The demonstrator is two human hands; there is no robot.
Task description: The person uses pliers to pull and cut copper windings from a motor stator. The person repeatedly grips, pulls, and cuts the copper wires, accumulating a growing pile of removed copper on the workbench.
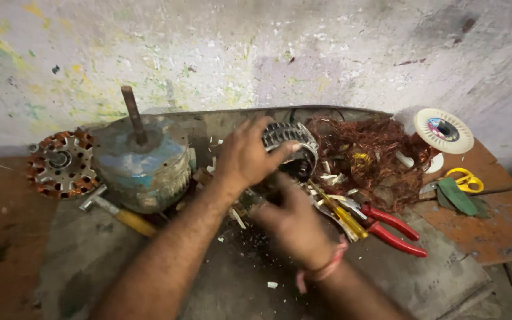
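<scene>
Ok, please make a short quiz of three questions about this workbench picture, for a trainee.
1. True or false: the left hand grips the ring-shaped motor stator.
2. What lies right of the stator? A) tangled copper wire B) a glass jar
3. What colour are the handles of the pliers?

Key:
1. True; the right hand is just below it.
2. A.
3. Red.

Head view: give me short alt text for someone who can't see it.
The left hand grips a round slotted stator core while the right hand works just beneath it. Tangled copper wire and red-handled pliers lie right; a blue motor housing stands left.
</scene>
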